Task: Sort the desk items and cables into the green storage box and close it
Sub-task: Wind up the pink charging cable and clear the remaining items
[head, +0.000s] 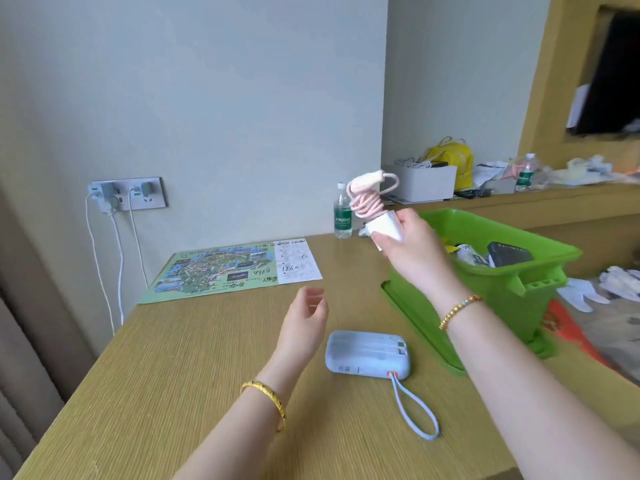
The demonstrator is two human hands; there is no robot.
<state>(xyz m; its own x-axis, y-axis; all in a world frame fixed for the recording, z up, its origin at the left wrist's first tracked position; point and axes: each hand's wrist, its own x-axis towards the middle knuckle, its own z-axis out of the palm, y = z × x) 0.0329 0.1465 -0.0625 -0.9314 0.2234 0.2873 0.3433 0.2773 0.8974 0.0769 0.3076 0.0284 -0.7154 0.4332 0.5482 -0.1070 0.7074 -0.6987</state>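
My right hand (412, 247) holds up a white charger (384, 227) with a pink cable (369, 199) coiled around it, just left of the green storage box (519, 282). The box stands open at the desk's right side, with a black item (509, 253) and other things inside. Its green lid (415, 323) lies flat on the desk under and in front of it. A pale blue power bank (369, 353) with a looped strap (415, 410) lies on the desk near me. My left hand (306, 320) hovers open over the desk, left of the power bank.
A printed map sheet (228, 268) lies at the desk's far left. A water bottle (343, 211) stands by the wall. Wall sockets (128, 195) hold chargers with white cables hanging down. A shelf behind carries a white box (426, 181), a yellow bag (450, 157) and a second bottle (526, 171).
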